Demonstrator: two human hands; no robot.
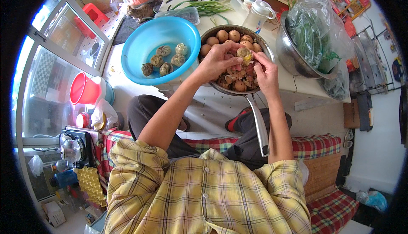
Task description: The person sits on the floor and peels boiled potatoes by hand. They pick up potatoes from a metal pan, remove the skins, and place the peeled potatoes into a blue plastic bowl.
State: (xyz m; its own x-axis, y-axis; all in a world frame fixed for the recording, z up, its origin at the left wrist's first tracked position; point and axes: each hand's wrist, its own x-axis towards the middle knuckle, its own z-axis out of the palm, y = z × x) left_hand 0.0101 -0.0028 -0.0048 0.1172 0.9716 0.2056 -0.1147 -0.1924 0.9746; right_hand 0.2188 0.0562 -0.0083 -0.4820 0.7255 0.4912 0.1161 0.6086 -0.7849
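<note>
My left hand [220, 60] holds a partly peeled egg [244, 54] with some yellow showing on it, above a metal pan. The fingertips of my right hand [265, 69] touch the egg's right side; whether they pinch a bit of shell cannot be told. Brown eggs in their shells [234, 36] fill the far part of the pan [271, 50], and broken shell pieces [224, 81] lie in the near part. The pan's long handle [258, 125] points towards me. To the left, a blue plastic basin [134, 74] holds several mottled, peeled eggs [163, 51].
A metal bowl [282, 47] with greens in a plastic bag [314, 33] stands on the right. Behind are a lidded plastic jug [259, 13], green onions [210, 7] and a clear container [194, 16]. A cat [140, 12] is beyond the basin. A red bucket [83, 88] stands at left.
</note>
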